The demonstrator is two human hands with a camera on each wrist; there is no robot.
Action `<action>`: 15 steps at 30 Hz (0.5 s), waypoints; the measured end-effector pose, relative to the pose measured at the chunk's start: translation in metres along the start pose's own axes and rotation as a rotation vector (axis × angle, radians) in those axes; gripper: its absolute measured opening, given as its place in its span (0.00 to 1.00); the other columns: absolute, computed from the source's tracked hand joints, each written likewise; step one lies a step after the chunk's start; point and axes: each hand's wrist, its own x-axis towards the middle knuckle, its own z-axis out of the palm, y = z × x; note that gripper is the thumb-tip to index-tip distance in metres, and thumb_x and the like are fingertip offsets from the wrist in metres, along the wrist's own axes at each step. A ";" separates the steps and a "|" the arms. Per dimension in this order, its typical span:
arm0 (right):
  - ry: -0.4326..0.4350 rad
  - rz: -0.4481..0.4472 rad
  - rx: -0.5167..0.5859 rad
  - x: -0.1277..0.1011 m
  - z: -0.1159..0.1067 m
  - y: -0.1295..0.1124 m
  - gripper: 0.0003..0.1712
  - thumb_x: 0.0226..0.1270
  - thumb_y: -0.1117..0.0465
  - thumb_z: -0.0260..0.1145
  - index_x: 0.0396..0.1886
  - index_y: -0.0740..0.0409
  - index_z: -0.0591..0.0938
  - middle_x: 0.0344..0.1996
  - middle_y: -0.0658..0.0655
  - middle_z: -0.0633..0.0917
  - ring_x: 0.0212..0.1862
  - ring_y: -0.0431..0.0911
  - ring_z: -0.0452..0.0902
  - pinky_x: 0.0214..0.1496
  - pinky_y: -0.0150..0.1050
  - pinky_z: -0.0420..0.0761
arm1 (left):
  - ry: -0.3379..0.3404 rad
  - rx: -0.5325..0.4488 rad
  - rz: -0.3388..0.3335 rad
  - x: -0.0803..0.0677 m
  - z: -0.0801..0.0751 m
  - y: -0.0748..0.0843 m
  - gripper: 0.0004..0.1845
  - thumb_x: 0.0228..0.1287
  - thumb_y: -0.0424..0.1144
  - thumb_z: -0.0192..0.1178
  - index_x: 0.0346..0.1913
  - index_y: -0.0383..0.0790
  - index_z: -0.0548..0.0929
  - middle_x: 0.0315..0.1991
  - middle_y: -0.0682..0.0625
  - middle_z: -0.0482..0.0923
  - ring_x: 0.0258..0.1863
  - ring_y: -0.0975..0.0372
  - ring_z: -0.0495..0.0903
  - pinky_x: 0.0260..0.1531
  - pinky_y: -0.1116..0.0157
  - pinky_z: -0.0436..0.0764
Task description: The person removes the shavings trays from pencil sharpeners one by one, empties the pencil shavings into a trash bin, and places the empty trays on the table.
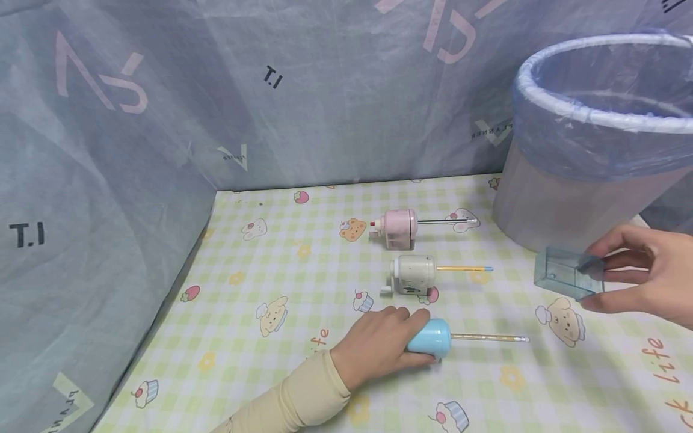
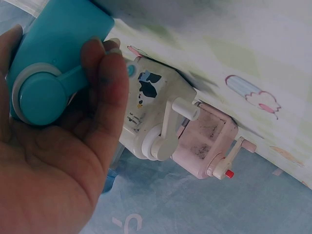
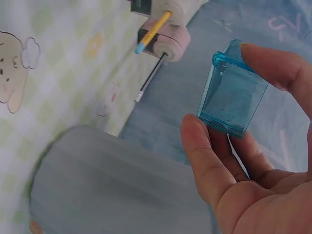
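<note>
Two holds appear: left grip (image 1: 379,341) curls round the blue sharpener (image 1: 435,338), right grip (image 1: 663,276) pinches a box (image 1: 563,273) above the table (image 1: 233,325).

Item 1, grey-blue cloth (image 1: 346,132): black "T.I" (image 1: 272,77) stood on the back and left panels; a small reversed "PLANNER" (image 1: 491,132) crossed a pale "V" at the back. Item 2, checked tablecloth (image 1: 325,273): orange "life" (image 1: 660,361) ran at the right edge beside a cut-off "ck" (image 1: 681,415); a partial "ife" (image 1: 319,337) showed further left.
</note>
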 end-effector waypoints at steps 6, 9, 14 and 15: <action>-0.092 0.043 -0.068 0.000 0.006 0.000 0.40 0.37 0.69 0.92 0.50 0.71 0.79 0.47 0.63 0.85 0.37 0.22 0.77 0.36 0.22 0.81 | 0.003 -0.011 -0.001 0.000 0.000 0.000 0.26 0.66 0.64 0.72 0.48 0.48 0.78 0.26 0.58 0.72 0.22 0.69 0.67 0.17 0.73 0.62; -0.150 0.073 -0.116 -0.001 0.007 0.000 0.41 0.39 0.64 0.92 0.51 0.71 0.78 0.52 0.73 0.82 0.42 0.39 0.86 0.35 0.28 0.83 | 0.008 -0.019 0.006 0.000 0.000 -0.001 0.26 0.65 0.64 0.72 0.48 0.48 0.78 0.25 0.58 0.71 0.22 0.69 0.66 0.17 0.74 0.62; -0.187 0.082 -0.198 0.000 0.013 0.002 0.40 0.36 0.60 0.94 0.47 0.66 0.80 0.52 0.74 0.83 0.49 0.70 0.85 0.36 0.43 0.88 | 0.004 -0.020 0.008 0.000 0.000 -0.001 0.26 0.65 0.64 0.73 0.47 0.48 0.78 0.25 0.58 0.71 0.22 0.69 0.66 0.17 0.74 0.61; -0.187 0.077 -0.200 0.000 0.014 0.003 0.39 0.36 0.60 0.94 0.46 0.65 0.80 0.51 0.73 0.83 0.49 0.70 0.85 0.37 0.45 0.88 | 0.003 -0.019 0.008 0.000 0.000 -0.001 0.26 0.65 0.64 0.73 0.47 0.48 0.78 0.25 0.58 0.71 0.22 0.69 0.66 0.17 0.74 0.61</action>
